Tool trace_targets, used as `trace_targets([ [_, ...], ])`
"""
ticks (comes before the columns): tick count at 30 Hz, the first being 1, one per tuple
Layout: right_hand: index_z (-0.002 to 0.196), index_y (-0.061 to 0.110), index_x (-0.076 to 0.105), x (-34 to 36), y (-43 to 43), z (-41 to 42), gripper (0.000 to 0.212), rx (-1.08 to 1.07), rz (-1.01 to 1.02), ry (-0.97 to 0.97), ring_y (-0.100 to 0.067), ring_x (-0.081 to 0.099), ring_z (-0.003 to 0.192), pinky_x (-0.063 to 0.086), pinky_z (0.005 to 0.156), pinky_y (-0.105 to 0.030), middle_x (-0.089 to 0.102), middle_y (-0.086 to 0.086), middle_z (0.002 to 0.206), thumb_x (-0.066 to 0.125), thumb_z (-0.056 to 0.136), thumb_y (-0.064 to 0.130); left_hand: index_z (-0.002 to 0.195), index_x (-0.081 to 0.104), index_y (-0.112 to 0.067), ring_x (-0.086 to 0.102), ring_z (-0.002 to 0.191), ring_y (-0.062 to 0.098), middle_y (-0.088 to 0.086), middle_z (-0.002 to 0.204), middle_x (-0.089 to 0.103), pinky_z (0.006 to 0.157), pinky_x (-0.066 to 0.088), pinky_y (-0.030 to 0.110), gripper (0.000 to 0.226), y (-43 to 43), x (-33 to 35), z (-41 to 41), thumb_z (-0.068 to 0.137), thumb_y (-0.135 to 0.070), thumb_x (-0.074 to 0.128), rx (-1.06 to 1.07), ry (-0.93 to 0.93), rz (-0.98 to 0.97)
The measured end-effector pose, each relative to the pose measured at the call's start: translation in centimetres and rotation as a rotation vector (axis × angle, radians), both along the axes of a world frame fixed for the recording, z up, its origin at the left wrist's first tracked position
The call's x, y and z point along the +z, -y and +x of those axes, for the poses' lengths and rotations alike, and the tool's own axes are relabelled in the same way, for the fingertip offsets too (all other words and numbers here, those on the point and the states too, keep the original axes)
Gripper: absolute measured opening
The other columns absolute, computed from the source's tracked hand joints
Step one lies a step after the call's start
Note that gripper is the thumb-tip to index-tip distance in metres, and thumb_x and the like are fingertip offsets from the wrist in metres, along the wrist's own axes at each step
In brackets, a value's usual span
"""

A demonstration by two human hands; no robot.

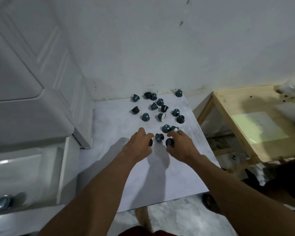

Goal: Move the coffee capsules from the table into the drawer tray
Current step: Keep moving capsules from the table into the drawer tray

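Over the table [109, 167], left hand [140, 142] and right hand [181, 144] curl round capsules [169, 141].

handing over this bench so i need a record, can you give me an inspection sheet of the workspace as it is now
surface: white marbled table, capsules scattered over its far half
job's things: loose coffee capsules, teal and dark, some tipped; drawer tray not identifiable
clutter: nothing seen
hands: left hand grips a dark capsule; right hand grips a second dark capsule
cables: nothing seen
surroundings: white cabinet left, wooden shelf right, stained wall behind
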State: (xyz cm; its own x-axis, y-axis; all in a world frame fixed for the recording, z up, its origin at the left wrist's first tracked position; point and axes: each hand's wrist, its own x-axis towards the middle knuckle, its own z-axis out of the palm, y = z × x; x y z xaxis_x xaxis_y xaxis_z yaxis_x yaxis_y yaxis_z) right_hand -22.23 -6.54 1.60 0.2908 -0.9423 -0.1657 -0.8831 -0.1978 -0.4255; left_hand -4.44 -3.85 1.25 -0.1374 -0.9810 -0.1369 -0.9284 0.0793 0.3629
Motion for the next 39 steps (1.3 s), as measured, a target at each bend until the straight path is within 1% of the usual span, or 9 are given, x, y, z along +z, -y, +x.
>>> trace_targets([
  [3, 0.122, 0.021, 0.056, 1.4, -1.7, -1.2, 0.042, 0.002, -0.013, 0.02, -0.03, 0.055, 0.096, 0.046, 0.082, -0.03, 0.051, -0.011, 0.117, 0.06, 0.08, 0.02, 0.111, 0.058, -0.013, 0.055, 0.093, 0.031, 0.009, 0.106, 0.047, 0.08, 0.047, 0.034, 0.033, -2.1, 1.4, -0.8, 0.08, -0.022, 0.06, 0.083, -0.039, -0.032],
  [8, 0.107, 0.019, 0.048, 4.0, -6.2, -3.4, 0.028, -0.005, -0.094, 0.095, -0.022, 0.045, 0.079, 0.033, 0.066, -0.024, 0.046, -0.007, 0.101, 0.061, 0.081, 0.018, 0.098, 0.06, -0.011, 0.058, 0.086, 0.027, 0.008, 0.091, 0.062, 0.069, 0.04, 0.029, 0.025, -6.7, 4.3, -3.1, 0.081, -0.029, 0.062, 0.195, -0.097, -0.194],
  [14, 0.081, 0.012, 0.043, 6.7, -13.4, -5.0, 0.017, 0.019, -0.26, 0.17, -0.022, 0.038, 0.074, 0.02, 0.051, -0.024, 0.039, 0.008, 0.07, 0.06, 0.075, 0.013, 0.093, 0.056, -0.014, 0.059, 0.077, 0.022, 0.003, 0.085, 0.064, 0.066, 0.052, 0.035, 0.028, -14.7, 7.6, -4.9, 0.074, -0.029, 0.07, 0.366, -0.287, -0.265],
  [20, 0.101, 0.016, 0.054, 8.6, -18.8, -3.7, 0.028, 0.072, -0.246, 0.177, -0.023, 0.054, 0.085, 0.045, 0.071, -0.033, 0.059, -0.005, 0.102, 0.063, 0.075, 0.022, 0.119, 0.062, -0.013, 0.061, 0.097, 0.019, 0.005, 0.111, 0.064, 0.087, 0.051, 0.031, 0.052, -20.9, 10.0, -4.0, 0.073, -0.028, 0.079, 0.399, -0.447, -0.31],
  [23, 0.118, 0.012, 0.057, 9.6, -20.5, -1.8, 0.041, 0.114, -0.305, 0.166, -0.025, 0.056, 0.099, 0.047, 0.083, -0.035, 0.06, -0.008, 0.113, 0.063, 0.078, 0.021, 0.114, 0.064, -0.013, 0.064, 0.09, 0.019, 0.005, 0.107, 0.065, 0.081, 0.055, 0.03, 0.049, -23.3, 11.1, -2.2, 0.071, -0.025, 0.083, 0.424, -0.561, -0.273],
  [27, 0.108, 0.01, 0.064, 10.8, -21.7, 2.1, 0.03, 0.155, -0.31, 0.2, -0.024, 0.057, 0.092, 0.04, 0.075, -0.027, 0.062, -0.009, 0.102, 0.06, 0.078, 0.015, 0.112, 0.062, -0.009, 0.067, 0.076, 0.021, 0.011, 0.103, 0.062, 0.066, 0.06, 0.026, 0.037, -25.9, 12.0, 1.2, 0.077, -0.008, 0.077, 0.494, -0.777, -0.247],
  [30, 0.106, 0.013, 0.063, 11.3, -22.2, 6.4, 0.029, 0.171, -0.299, 0.252, -0.025, 0.06, 0.093, 0.044, 0.075, -0.028, 0.064, -0.009, 0.1, 0.06, 0.077, 0.014, 0.112, 0.065, -0.014, 0.063, 0.086, 0.016, 0.003, 0.103, 0.064, 0.076, 0.059, 0.029, 0.04, -27.0, 12.3, 5.0, 0.074, -0.012, 0.079, 0.517, -0.708, -0.333],
  [33, 0.117, 0.013, 0.06, 11.8, -23.3, 11.1, 0.039, 0.17, -0.299, 0.302, -0.025, 0.058, 0.102, 0.044, 0.087, -0.03, 0.063, -0.011, 0.111, 0.064, 0.079, 0.012, 0.116, 0.064, -0.016, 0.059, 0.091, 0.009, -0.004, 0.104, 0.063, 0.073, 0.045, 0.01, 0.047, -28.5, 12.7, 9.3, 0.073, -0.02, 0.081, 0.518, -0.658, -0.347],
  [39, 0.121, 0.013, 0.057, 11.9, -25.5, 19.6, 0.04, 0.191, -0.275, 0.422, -0.027, 0.06, 0.101, 0.045, 0.091, -0.034, 0.062, -0.011, 0.117, 0.066, 0.083, 0.014, 0.115, 0.059, -0.02, 0.057, 0.097, 0.009, -0.006, 0.109, 0.061, 0.077, 0.042, 0.018, 0.047, -30.4, 12.8, 18.7, 0.073, -0.022, 0.081, 0.491, -0.607, -0.338],
])
